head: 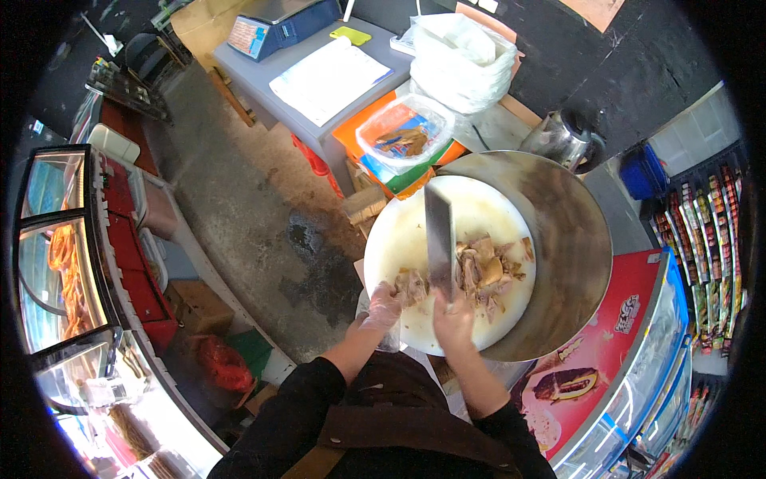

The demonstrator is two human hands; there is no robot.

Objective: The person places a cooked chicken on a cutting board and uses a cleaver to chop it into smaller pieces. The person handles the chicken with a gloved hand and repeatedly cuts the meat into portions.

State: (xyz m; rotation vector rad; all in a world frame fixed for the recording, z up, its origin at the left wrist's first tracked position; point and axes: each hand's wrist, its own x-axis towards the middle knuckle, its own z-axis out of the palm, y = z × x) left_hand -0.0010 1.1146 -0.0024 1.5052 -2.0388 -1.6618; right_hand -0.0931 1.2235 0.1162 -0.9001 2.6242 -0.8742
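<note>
A round white cutting board [389, 233] lies before me, with a large metal basin [571, 251] along its right side. My right hand [453, 323] grips a cleaver [440, 239], its broad blade upright over the middle of the board. Right of the blade lies a heap of chopped meat [485, 269], and a smaller cluster of meat pieces [411, 286] is to its left. My left hand [384, 308], in a clear plastic glove, has its fingertips at the left edge of that smaller cluster. Whether they pinch a piece cannot be told.
Beyond the board stand a lined plastic tub [404, 135] with brown food, a white plastic bag [464, 66], a metal kettle [556, 141] and a grey table [239, 66] with papers and a scale [281, 30]. A freezer [646, 311] is at right, a glass display case [60, 239] at left.
</note>
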